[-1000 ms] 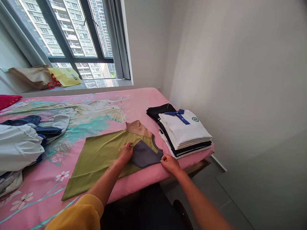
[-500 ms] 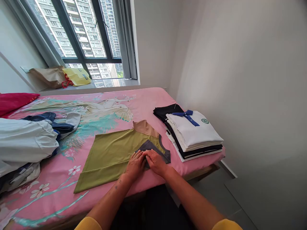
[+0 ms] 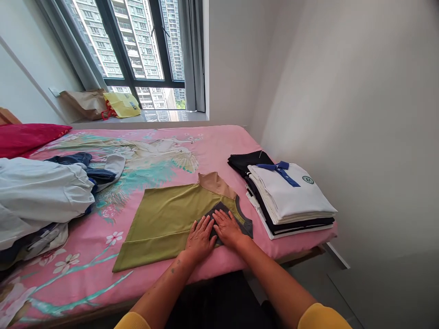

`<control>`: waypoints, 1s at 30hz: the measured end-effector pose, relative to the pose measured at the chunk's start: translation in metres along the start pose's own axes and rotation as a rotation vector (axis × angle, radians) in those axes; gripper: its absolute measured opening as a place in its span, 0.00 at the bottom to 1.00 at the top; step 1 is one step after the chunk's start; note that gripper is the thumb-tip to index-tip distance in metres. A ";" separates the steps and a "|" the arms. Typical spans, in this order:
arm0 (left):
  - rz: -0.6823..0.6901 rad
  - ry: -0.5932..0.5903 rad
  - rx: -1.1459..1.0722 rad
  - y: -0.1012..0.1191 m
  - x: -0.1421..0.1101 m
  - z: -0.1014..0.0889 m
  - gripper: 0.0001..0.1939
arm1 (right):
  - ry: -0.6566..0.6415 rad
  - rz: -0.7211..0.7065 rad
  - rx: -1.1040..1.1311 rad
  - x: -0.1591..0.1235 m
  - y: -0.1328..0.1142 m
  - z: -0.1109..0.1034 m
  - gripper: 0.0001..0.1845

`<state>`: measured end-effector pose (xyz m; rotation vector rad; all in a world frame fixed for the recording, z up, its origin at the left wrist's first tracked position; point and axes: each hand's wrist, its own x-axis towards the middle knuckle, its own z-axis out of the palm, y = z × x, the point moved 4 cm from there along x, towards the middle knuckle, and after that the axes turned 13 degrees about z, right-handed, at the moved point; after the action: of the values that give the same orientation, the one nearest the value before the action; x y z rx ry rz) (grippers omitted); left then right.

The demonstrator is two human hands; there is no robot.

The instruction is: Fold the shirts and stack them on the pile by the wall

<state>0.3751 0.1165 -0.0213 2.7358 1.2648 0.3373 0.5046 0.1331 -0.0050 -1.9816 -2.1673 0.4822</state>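
An olive-green T-shirt (image 3: pixel 164 217) lies partly folded on the bed, its collar end to the right. One sleeve is tan; the near one is dark grey and turned inward over the body. My left hand (image 3: pixel 200 237) rests flat on the near edge of the shirt, beside the grey sleeve. My right hand (image 3: pixel 227 228) presses flat on the grey sleeve, fingers spread. Both hands are open, close together, and hold nothing. Under them, part of the grey cloth is hidden.
To the right stands a stack of folded clothes (image 3: pixel 291 196), a white polo shirt with a blue collar on top. A loose heap of clothes (image 3: pixel 44 192) lies at the left, near a red pillow (image 3: pixel 30 137). Bags (image 3: pixel 121 105) sit on the windowsill. The pink bed's (image 3: pixel 219 141) near edge is in front of me.
My hands have gone from touching at the fingertips to lying flat on the shirt with fingers spread. The view has shifted slightly left.
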 end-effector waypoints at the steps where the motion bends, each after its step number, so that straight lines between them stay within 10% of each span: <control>1: -0.004 -0.011 -0.007 -0.003 -0.002 -0.001 0.32 | -0.012 0.038 -0.009 0.003 0.003 0.001 0.29; 12: -0.285 -0.120 -0.024 -0.111 -0.039 -0.038 0.33 | 0.116 0.159 -0.092 0.016 0.020 0.026 0.33; 23: -0.633 -0.094 0.002 -0.251 -0.008 -0.061 0.29 | 0.270 0.095 -0.161 0.017 0.026 0.039 0.31; 27: -0.670 0.031 0.088 -0.258 0.005 -0.067 0.26 | 0.298 0.079 -0.171 0.017 0.027 0.040 0.31; 30: -0.287 0.109 0.066 -0.227 0.022 -0.059 0.21 | 0.289 0.076 -0.177 0.019 0.028 0.041 0.30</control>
<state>0.2069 0.2809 -0.0043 2.5657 1.6987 0.4261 0.5149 0.1484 -0.0550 -2.0774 -2.0207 0.0082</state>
